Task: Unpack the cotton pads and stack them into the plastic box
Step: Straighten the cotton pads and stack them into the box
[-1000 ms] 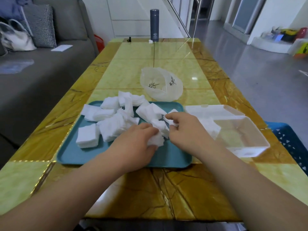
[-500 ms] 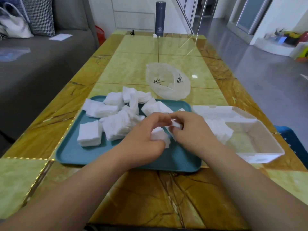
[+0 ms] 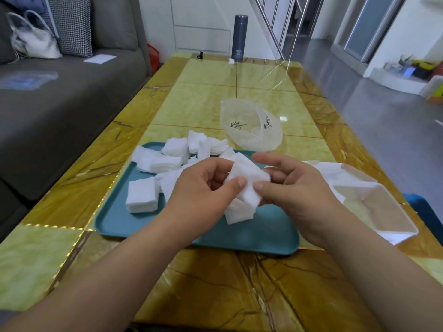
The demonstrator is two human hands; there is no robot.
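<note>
Yellow marble table (image 3: 208, 101) down the middle of the frame, top to bottom. Grey sofa (image 3: 60, 116) at upper left. Teal tray (image 3: 251, 236) at centre, flat on the table. Clear box (image 3: 374, 204) at right centre, just beside the tray, lid open, white pads showing at its left part. Crumpled clear bag (image 3: 254, 133) just above the tray, right of centre. Left hand (image 3: 203, 188) and right hand (image 3: 294, 190) at centre, over the tray, both pinching one small stack of pads (image 3: 247, 180) between thumb and curled fingers. Stack tilted, clear of the tray; another pad just beneath it, hanging or lying, hard to tell. Loose pads (image 3: 142, 196) heaped on the tray's upper left part. Dark bottle (image 3: 240, 38) upright at top centre, at the table's far end.
</note>
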